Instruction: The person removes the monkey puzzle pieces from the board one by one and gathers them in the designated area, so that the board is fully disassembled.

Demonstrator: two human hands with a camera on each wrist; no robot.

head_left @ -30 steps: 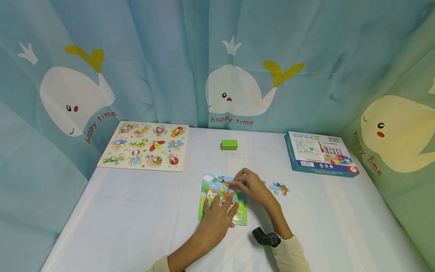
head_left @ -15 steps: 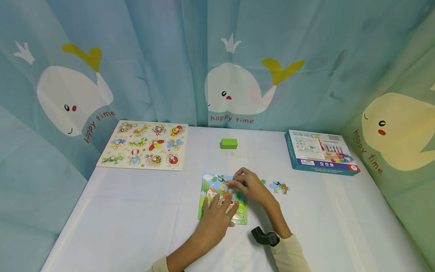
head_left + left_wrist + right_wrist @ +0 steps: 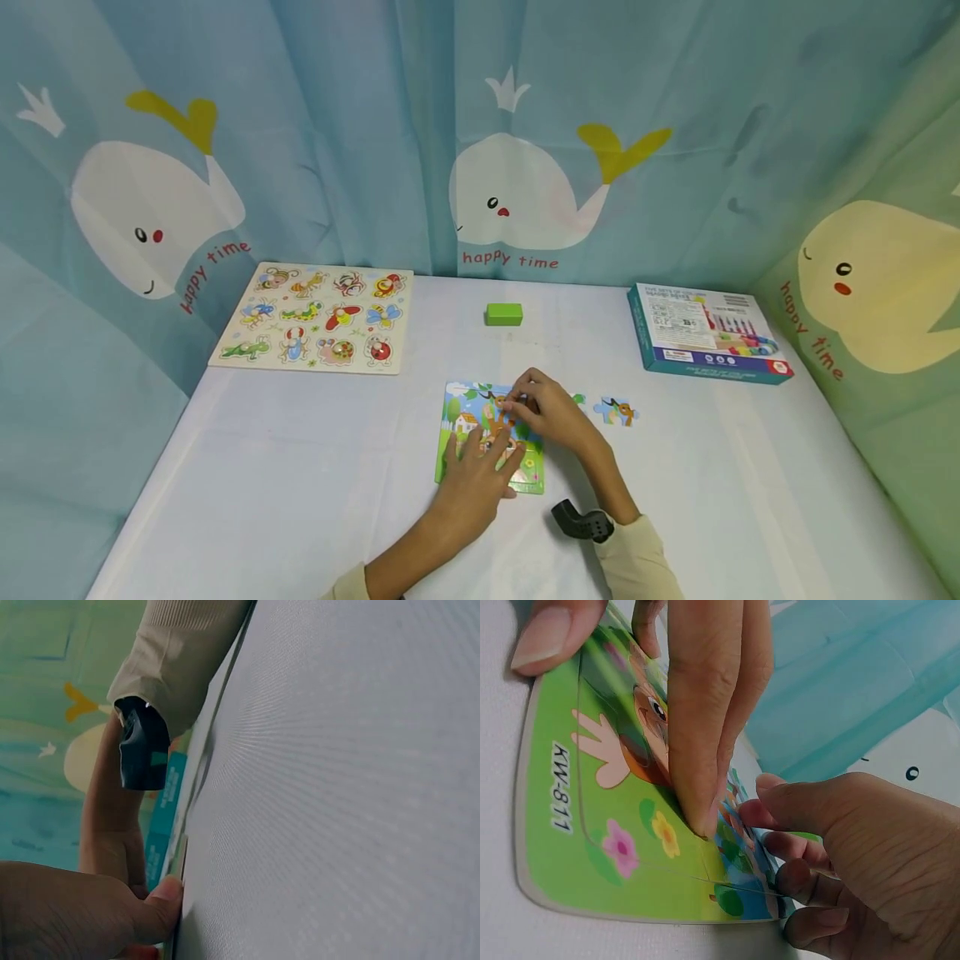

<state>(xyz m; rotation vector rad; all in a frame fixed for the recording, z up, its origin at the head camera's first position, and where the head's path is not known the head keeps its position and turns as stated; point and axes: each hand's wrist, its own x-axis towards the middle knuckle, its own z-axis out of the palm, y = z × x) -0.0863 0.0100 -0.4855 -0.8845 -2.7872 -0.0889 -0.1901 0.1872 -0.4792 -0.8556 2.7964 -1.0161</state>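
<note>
A green-edged picture puzzle [image 3: 531, 477] lies flat on the white table. My left hand [image 3: 471, 493] rests on it with spread fingers, the thumb at its near edge; the left wrist view shows that thumb [image 3: 166, 891] by the rim. At the puzzle's upper right is my right hand [image 3: 553, 414], its thumb and index finger close together over the board. Whether a piece lies between them is hidden; in the right wrist view the right hand [image 3: 870, 862] has its other fingers curled by the board's edge. A loose puzzle piece [image 3: 617, 412] lies to the right.
Another piece [image 3: 579, 400], partly hidden, is beside the right hand. A green block [image 3: 504, 314] stands behind the puzzle. An insect peg board [image 3: 352, 326] lies at the back left, a teal-edged box [image 3: 708, 333] at the back right. A whale-print curtain [image 3: 360, 167] hangs behind.
The head view has shifted slightly. Both hands stay at the same places on the puzzle, with only slight movement of the right fingers.
</note>
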